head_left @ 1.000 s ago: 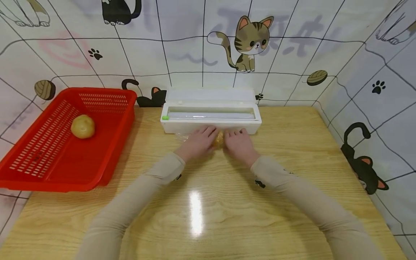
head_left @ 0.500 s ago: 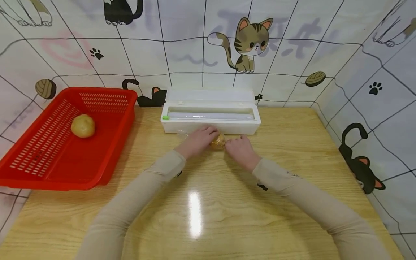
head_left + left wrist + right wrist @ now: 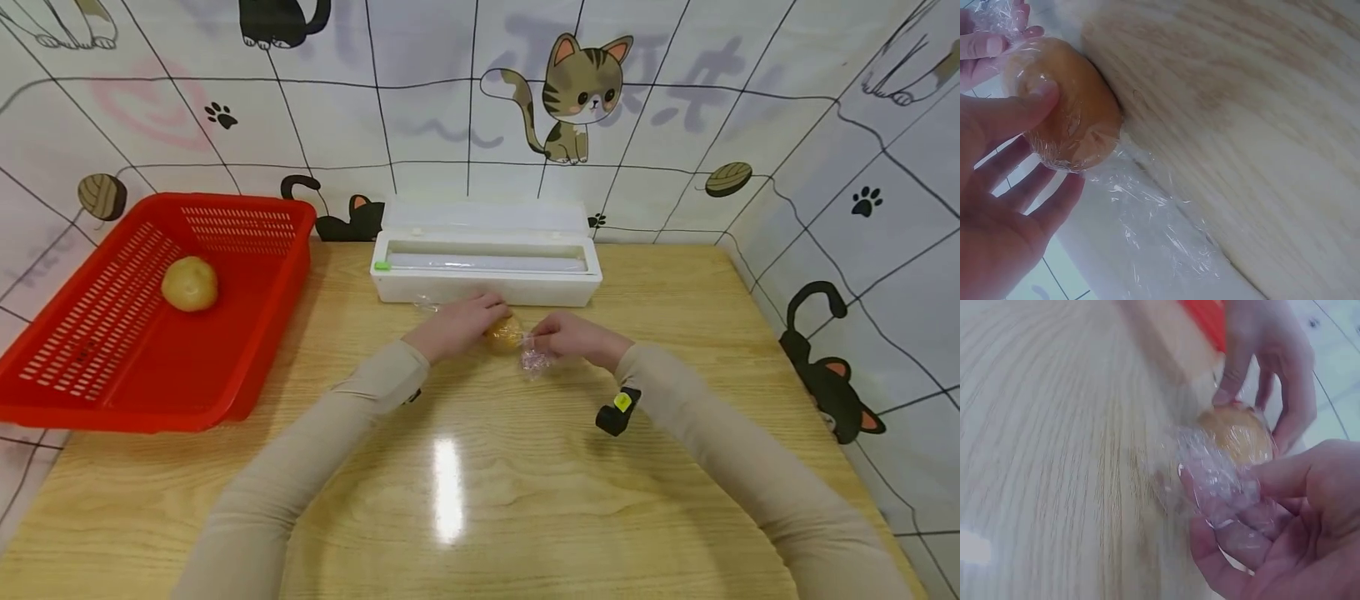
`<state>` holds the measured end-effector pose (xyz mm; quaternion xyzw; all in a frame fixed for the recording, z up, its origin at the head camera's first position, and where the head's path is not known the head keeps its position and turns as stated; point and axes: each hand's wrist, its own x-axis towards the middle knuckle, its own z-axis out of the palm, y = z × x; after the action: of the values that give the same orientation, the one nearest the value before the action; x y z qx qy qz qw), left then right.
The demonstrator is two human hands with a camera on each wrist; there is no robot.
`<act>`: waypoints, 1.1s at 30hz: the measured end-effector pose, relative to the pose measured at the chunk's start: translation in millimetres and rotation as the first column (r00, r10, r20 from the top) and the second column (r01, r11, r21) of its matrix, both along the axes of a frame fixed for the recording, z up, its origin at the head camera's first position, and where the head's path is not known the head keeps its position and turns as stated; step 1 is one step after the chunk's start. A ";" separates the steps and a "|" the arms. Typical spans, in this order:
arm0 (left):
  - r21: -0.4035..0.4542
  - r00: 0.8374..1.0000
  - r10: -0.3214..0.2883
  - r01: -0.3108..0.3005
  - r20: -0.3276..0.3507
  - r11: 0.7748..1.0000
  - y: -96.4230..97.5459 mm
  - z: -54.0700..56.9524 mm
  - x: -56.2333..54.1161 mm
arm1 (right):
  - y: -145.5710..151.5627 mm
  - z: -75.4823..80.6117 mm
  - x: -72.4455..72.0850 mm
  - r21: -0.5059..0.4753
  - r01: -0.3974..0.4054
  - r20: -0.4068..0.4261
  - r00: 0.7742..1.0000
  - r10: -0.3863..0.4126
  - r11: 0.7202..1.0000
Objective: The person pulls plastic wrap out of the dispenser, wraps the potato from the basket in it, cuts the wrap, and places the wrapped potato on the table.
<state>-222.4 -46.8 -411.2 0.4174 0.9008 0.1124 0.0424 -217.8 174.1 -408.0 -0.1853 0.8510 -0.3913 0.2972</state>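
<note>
A yellow-brown potato (image 3: 506, 336) wrapped in clear cling film rests on the table just in front of the white cling-film box (image 3: 480, 290). My left hand (image 3: 459, 325) holds it from the left, with the thumb over it and fingers around its far side in the left wrist view. On the right, my right hand (image 3: 579, 337) pinches a bunched end of the cling film (image 3: 1210, 472) between thumb and fingers. Another loose tail of film (image 3: 1160, 231) trails from the potato's other side. A second, unwrapped-looking potato (image 3: 190, 284) sits in the red basket (image 3: 262, 350).
The box's lid stands raised against the wall, and a film roll (image 3: 487, 263) shows inside. A patterned wall covering (image 3: 420, 125) closes off the back and right of the wooden table (image 3: 525, 500). The red basket takes up the left side.
My right hand has moved right and turned, drawing out a bunched film end from the potato. The left hand stays on the potato, nearly where it was.
</note>
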 end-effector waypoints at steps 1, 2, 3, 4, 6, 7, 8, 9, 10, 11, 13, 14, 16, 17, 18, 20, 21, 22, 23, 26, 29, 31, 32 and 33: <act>-0.005 1.000 -0.001 0.001 0.003 1.000 0.7 0.6 0.0 | 1.6 0.0 -0.8 -0.017 0.014 0.044 0.999 -0.013 1.000; -0.009 1.000 -0.001 0.001 0.009 1.000 1.4 1.3 0.1 | 2.8 0.6 -1.2 -0.014 0.016 0.061 0.998 -0.015 1.000; -0.009 1.000 -0.002 0.002 0.014 1.000 2.2 1.7 0.0 | 3.8 1.6 -0.9 0.000 0.013 0.058 0.998 -0.013 1.000; -0.012 1.000 -0.003 0.003 0.015 1.000 2.8 2.1 -0.2 | 3.7 4.1 0.4 0.024 0.006 0.041 0.999 -0.007 1.000; -0.019 1.000 0.001 -0.001 0.019 1.000 3.9 2.9 -0.7 | 1.4 10.2 6.0 0.125 -0.028 -0.082 0.996 0.038 0.992; -0.025 1.000 0.003 -0.002 0.019 1.000 4.2 3.4 -1.0 | -1.0 13.3 11.0 0.195 -0.036 -0.185 0.980 0.073 0.980; -0.031 1.000 0.009 -0.009 0.022 0.999 4.3 3.8 -1.4 | -4.3 15.5 16.4 0.275 -0.036 -0.311 0.942 0.125 0.961; -0.036 1.000 0.016 -0.015 0.024 0.999 4.5 4.4 -2.1 | -8.3 17.1 22.5 0.360 -0.015 -0.429 0.885 0.180 0.933; -0.042 0.999 0.024 -0.023 0.024 0.999 4.6 5.0 -2.9 | -13.2 17.6 28.8 0.441 0.026 -0.552 0.796 0.248 0.897; -0.047 0.999 0.032 -0.031 0.030 0.998 4.8 6.0 -3.7 | -18.6 16.8 34.8 0.511 0.090 -0.647 0.695 0.314 0.855; -0.056 0.998 0.044 -0.041 0.040 0.998 5.8 8.3 -6.0 | -29.3 11.6 44.1 0.601 0.236 -0.738 0.530 0.417 0.763; -0.060 0.998 0.049 -0.046 0.045 0.997 6.5 9.4 -7.4 | -34.2 7.4 46.2 0.631 0.291 -0.750 0.466 0.469 0.719; -0.074 0.998 0.048 -0.045 0.038 0.996 8.6 11.5 -10.2 | -42.6 -1.9 47.1 0.667 0.369 -0.743 0.395 0.541 0.647; -0.082 0.998 0.045 -0.041 0.038 0.996 9.8 12.4 -11.3 | -45.8 -6.3 45.9 0.687 0.390 -0.727 0.389 0.566 0.614; -0.090 0.999 0.040 -0.037 0.032 0.995 11.0 13.0 -12.3 | -48.0 -10.6 43.9 0.702 0.407 -0.712 0.384 0.588 0.584; -0.101 0.999 0.027 -0.025 0.021 0.995 13.5 13.4 -13.3 | -49.8 -17.4 39.0 0.719 0.422 -0.694 0.379 0.612 0.553; -0.105 1.000 0.023 -0.021 0.014 0.994 14.9 13.4 -13.3 | -49.5 -19.5 36.8 0.726 0.416 -0.686 0.388 0.615 0.548; -0.106 1.000 0.020 -0.019 0.014 0.994 16.1 13.1 -13.0 | -48.8 -20.7 34.6 0.734 0.399 -0.679 0.406 0.611 0.550; -0.107 1.000 0.020 -0.018 0.012 0.994 16.9 12.5 -12.4 | -47.6 -20.3 33.2 0.745 0.370 -0.667 0.435 0.606 0.554; -0.116 1.000 0.016 -0.017 -0.004 0.993 17.5 11.7 -10.9 | -42.7 -15.7 31.0 0.756 0.273 -0.640 0.500 0.584 0.595; -0.131 0.999 0.010 -0.015 -0.035 0.991 15.6 10.3 -9.0 | -38.4 -6.7 30.1 0.777 0.178 -0.596 0.519 0.613 0.604; -0.145 0.998 -0.001 -0.009 -0.067 0.989 14.7 9.1 -7.0 | -35.0 -1.3 27.8 0.777 0.129 -0.584 0.511 0.631 0.615; -0.155 0.996 -0.006 -0.007 -0.084 0.988 14.8 8.3 -5.4 | -33.1 1.4 26.0 0.779 0.102 -0.572 0.522 0.633 0.619; -0.164 0.995 -0.010 -0.007 -0.102 0.986 15.0 7.2 -3.8 | -30.9 4.0 23.5 0.775 0.063 -0.552 0.553 0.624 0.629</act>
<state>-226.2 -31.8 -403.9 0.4186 0.9075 0.0161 0.0304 -194.3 143.2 -404.0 -0.3522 0.9223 0.1590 0.0041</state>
